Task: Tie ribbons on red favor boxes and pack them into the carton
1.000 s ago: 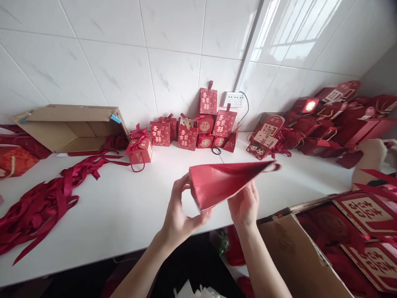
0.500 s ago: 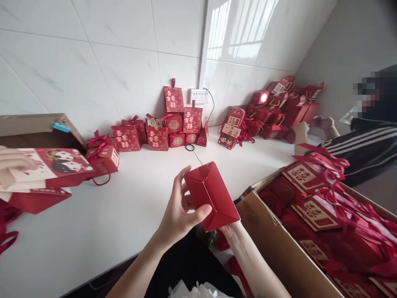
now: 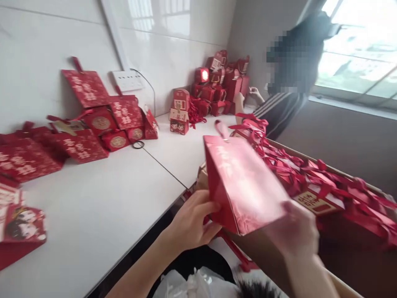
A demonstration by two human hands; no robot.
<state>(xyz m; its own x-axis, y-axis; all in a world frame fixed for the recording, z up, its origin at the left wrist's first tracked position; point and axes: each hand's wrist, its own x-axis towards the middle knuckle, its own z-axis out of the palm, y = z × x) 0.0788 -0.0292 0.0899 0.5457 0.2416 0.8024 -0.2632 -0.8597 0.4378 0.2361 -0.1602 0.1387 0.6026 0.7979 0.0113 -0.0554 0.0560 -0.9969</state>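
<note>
A red gift box (image 3: 248,182) with pale lettering and a ribbon loop at its top is tilted in front of me. Its broad face catches the light, and part of it is blurred. My left hand (image 3: 197,217) pinches the lower left side between thumb and fingers. At the lower right edge is my right hand (image 3: 296,231), smeared by motion, its thumb on the face and its other fingers hidden behind. Just beyond the box, to the right, stands a large carton (image 3: 338,285) filled with red boxes and ribbons (image 3: 319,203).
Several red gift boxes (image 3: 83,145) stand along the tiled wall on the white table (image 3: 124,207). More are stacked in the far corner (image 3: 217,89). A power strip (image 3: 127,80) is on the wall. A person in a striped sleeve (image 3: 279,107) works at the back right.
The gift box has been turned, so its lettered face and ribbon loop show instead of its plain folded base. It has moved right, and my view has swung right.
</note>
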